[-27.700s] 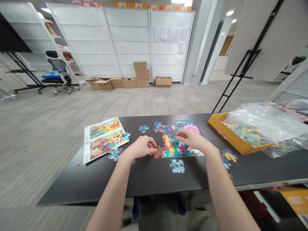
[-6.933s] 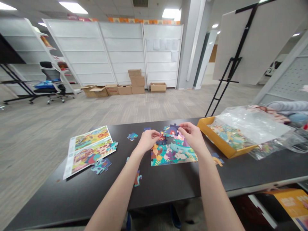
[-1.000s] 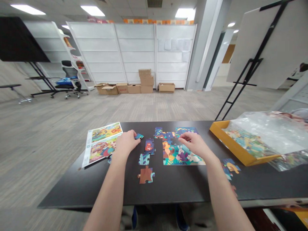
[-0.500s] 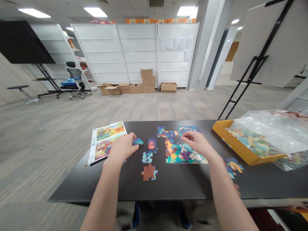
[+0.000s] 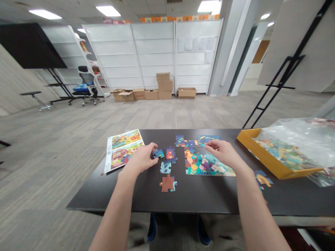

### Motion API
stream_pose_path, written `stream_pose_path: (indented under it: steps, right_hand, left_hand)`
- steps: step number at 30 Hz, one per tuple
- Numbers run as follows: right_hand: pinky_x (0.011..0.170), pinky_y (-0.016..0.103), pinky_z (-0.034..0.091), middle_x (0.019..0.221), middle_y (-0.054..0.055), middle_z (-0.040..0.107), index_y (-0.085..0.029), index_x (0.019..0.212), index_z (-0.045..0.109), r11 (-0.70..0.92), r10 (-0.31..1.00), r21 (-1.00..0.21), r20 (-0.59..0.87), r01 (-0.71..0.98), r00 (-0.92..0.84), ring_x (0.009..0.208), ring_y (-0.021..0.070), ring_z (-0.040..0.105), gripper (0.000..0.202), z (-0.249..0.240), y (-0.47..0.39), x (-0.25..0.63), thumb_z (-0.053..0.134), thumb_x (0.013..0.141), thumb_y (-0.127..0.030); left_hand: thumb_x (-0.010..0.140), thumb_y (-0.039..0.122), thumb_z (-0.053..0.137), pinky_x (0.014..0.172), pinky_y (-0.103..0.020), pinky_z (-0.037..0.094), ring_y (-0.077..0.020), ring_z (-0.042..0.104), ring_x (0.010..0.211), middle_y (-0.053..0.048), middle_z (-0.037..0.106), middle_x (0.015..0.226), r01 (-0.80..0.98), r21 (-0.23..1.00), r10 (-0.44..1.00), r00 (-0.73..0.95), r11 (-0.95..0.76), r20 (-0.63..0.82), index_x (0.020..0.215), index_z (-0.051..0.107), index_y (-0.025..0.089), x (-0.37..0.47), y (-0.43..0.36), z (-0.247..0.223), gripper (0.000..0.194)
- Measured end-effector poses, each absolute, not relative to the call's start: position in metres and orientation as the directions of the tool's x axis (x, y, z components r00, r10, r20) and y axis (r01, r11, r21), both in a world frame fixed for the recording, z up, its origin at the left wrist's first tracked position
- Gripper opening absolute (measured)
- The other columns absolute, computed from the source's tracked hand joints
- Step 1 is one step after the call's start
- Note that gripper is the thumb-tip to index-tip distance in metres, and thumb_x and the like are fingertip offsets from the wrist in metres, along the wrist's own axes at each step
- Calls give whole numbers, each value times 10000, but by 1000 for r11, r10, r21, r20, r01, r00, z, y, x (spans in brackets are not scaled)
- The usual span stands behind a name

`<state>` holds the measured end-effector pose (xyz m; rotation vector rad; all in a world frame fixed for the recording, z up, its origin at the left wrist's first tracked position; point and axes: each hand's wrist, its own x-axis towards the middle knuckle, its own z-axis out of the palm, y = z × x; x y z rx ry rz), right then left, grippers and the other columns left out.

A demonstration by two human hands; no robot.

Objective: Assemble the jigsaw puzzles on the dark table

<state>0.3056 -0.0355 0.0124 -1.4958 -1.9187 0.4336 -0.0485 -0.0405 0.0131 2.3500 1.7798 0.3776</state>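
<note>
My left hand [image 5: 141, 158] is beside the picture sheet, thumb and fingers apart around a blue-green puzzle piece [image 5: 158, 153] that looks flat on the table. To its right lie a dark blue piece with a red animal [image 5: 170, 154], a teal leafy piece [image 5: 165, 168] and a brown piece [image 5: 168, 183]. My right hand [image 5: 222, 151] hovers over the partly joined jigsaw puzzle [image 5: 204, 167], which shows white rabbits. Its thumb and fingertips come together near the upper part; whatever they hold, if anything, is hidden. A joined dark blue strip [image 5: 208, 138] shows behind them.
A printed picture sheet [image 5: 123, 150] lies at the left of the black table [image 5: 146, 198]. At the right stands a yellow box [image 5: 272, 160] with puzzle pieces and a plastic bag [image 5: 298, 139]. Several loose pieces [image 5: 263, 179] lie by my right forearm.
My left fingers have spread, and the blue-green piece they held now sits slightly farther right, by the red-animal piece. My right hand stays over the puzzle. The whole view has shifted a little.
</note>
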Motion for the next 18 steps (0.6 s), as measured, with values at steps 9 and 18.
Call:
stream_pose_path:
  steps: [9,18]
  right_hand:
    - [679,337,495,783,47,759,-217,803,722,310,947,-600,266,737,-182,703,216,674,221,20,-40,293,592,864,-384]
    - [734,311,480,856,42,748,-224,840,728,451,888,-504,171,736,-428,787,202,677,114,12,-45,233,619,876,-221]
  left_hand:
    - [764,315,705,914,-367,486,-295,661,1058,-92,726,1069,957,142,966,259,-254,-20,1081,682,213,-52,-57,19,334]
    - [725,489,807,970,-389,469,-310,620,1095,-123,665,1181,863,248,885,463,-440,-41,1136,743,209,-36,-60,9,501]
